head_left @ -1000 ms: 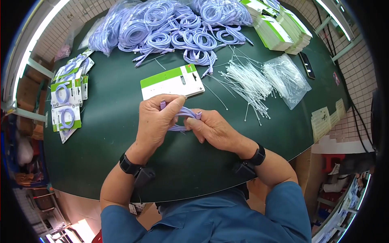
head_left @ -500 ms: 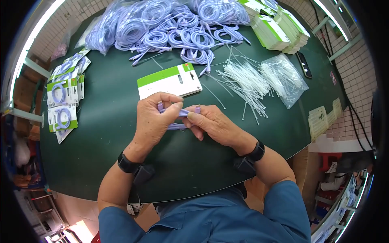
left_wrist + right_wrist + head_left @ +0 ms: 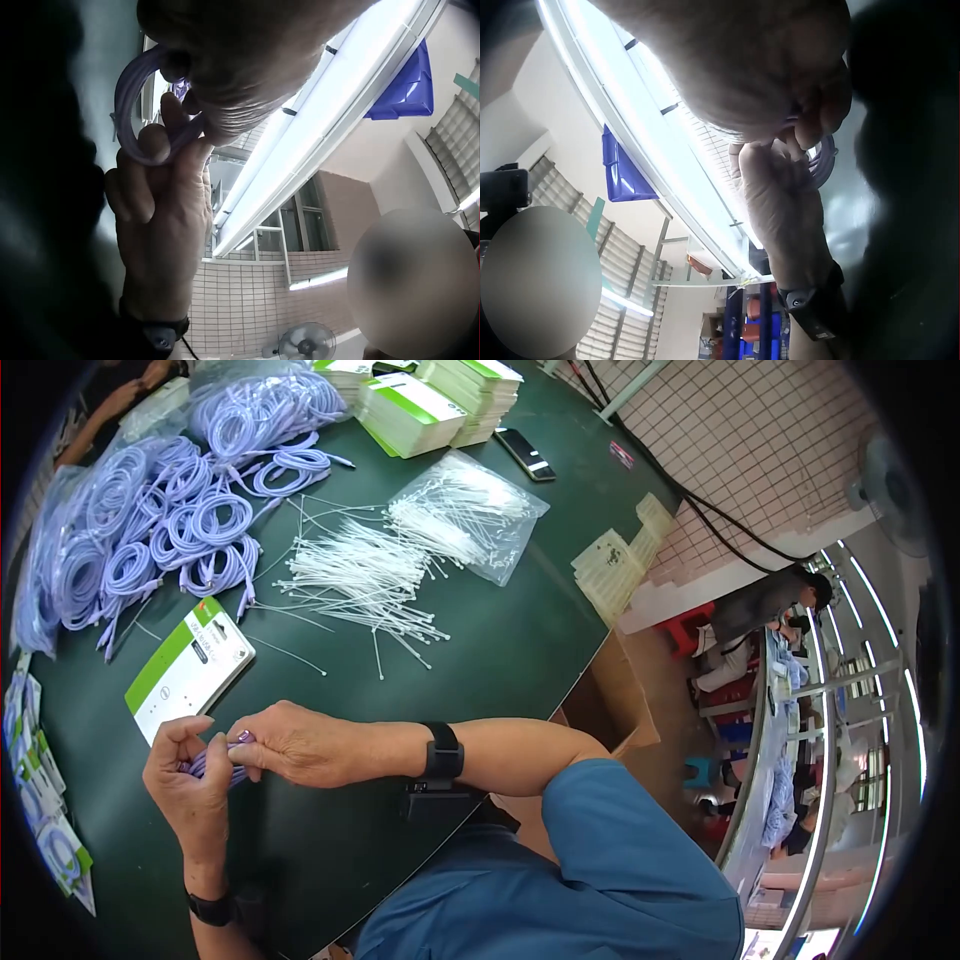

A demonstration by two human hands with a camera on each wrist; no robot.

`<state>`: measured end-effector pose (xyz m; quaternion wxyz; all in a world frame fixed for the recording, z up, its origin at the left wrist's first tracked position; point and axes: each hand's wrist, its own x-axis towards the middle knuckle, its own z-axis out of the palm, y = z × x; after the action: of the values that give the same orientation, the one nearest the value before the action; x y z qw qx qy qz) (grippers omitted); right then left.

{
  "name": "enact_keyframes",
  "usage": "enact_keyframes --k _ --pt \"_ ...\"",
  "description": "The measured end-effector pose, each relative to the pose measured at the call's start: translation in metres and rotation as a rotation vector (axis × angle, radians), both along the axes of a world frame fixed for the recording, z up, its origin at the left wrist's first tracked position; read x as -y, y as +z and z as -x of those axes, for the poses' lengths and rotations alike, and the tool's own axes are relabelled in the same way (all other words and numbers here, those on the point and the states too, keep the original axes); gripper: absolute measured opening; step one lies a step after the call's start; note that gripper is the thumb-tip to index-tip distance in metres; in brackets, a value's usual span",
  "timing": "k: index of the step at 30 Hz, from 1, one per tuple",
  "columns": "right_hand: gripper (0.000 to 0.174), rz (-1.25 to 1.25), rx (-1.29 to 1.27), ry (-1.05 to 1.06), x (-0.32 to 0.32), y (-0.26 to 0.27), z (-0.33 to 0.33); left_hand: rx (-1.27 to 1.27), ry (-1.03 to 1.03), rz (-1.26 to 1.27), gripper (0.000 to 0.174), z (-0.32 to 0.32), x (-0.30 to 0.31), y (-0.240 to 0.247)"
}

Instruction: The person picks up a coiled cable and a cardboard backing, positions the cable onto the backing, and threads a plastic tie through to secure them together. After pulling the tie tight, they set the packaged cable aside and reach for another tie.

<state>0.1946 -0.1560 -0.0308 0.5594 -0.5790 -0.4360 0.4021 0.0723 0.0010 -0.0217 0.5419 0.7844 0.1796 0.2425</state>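
Both hands hold one coiled lilac cable close above the table. In the head view the left hand pinches the coil from the left, its thumb raised beside the cable. The right hand grips the other side, with a connector poking up by its fingertips. Just beyond the hands lies a green and white card. Within the right wrist view, the coil shows past the fingers, which partly cover it.
Many lilac cables are heaped at the back left. White zip ties lie loose beside a clear bag of them. Card stacks and a phone are farther back. Packed cards line the left edge.
The head view has swung to the right, so the hands and table items appear farther left. Both hands still hold the coil, now closer together.
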Motion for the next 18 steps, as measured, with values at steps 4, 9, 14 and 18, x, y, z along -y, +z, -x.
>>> enact_keyframes --k 4,9,14,18 --pt "0.030 -0.077 0.148 -0.015 -0.002 -0.011 -0.005 0.007 -0.062 -0.104 0.013 -0.001 0.001 -0.009" --pt "0.028 0.100 0.312 0.014 0.003 -0.002 -0.012 -0.015 -0.118 -0.114 0.017 0.002 0.003 -0.007" --pt "0.029 0.120 0.143 -0.026 0.007 0.016 -0.026 0.061 -0.131 0.389 0.030 -0.002 -0.007 -0.007" --pt "0.027 0.211 -0.137 -0.126 0.005 0.011 -0.030 -0.010 -0.112 0.484 0.039 -0.007 0.000 -0.009"
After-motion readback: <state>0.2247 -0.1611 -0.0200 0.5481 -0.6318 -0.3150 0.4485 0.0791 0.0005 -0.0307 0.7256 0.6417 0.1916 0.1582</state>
